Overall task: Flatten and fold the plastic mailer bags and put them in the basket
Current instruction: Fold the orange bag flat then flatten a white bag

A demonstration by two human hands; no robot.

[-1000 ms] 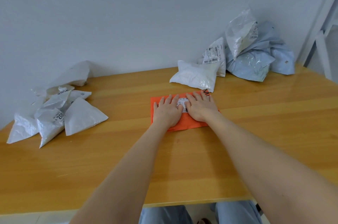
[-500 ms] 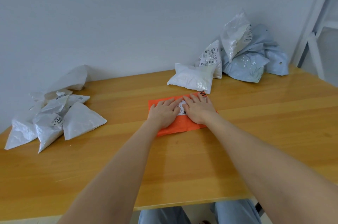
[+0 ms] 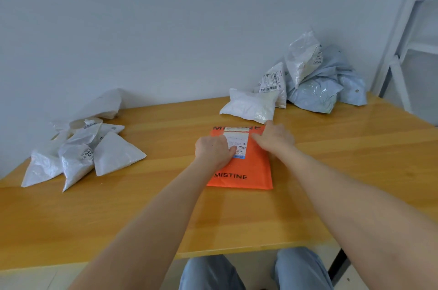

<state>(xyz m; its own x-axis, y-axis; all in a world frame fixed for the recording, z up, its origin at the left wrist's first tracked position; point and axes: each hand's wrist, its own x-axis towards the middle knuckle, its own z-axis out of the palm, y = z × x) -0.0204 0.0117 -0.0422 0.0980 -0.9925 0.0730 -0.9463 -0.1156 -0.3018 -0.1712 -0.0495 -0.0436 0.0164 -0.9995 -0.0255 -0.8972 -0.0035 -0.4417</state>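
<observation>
An orange plastic mailer bag (image 3: 246, 171) printed "MISTINE" lies flat on the wooden table (image 3: 142, 214), with a white shipping label on its far half. My left hand (image 3: 213, 151) rests on the mailer's left side, its fingertips at the label. My right hand (image 3: 275, 137) lies flat on the far right corner, its fingers pointing left. Neither hand lifts the bag. No basket is in view.
A heap of crumpled white mailers (image 3: 78, 150) sits at the table's left. More white and pale blue mailers (image 3: 315, 86) are piled at the back right against the wall, and one white bag (image 3: 248, 107) lies just beyond the orange one. A white frame (image 3: 403, 52) stands at the right.
Both hands slid from the middle of the orange mailer toward its far half and apart. The near part with its printed name now shows. The camera tilted a little.
</observation>
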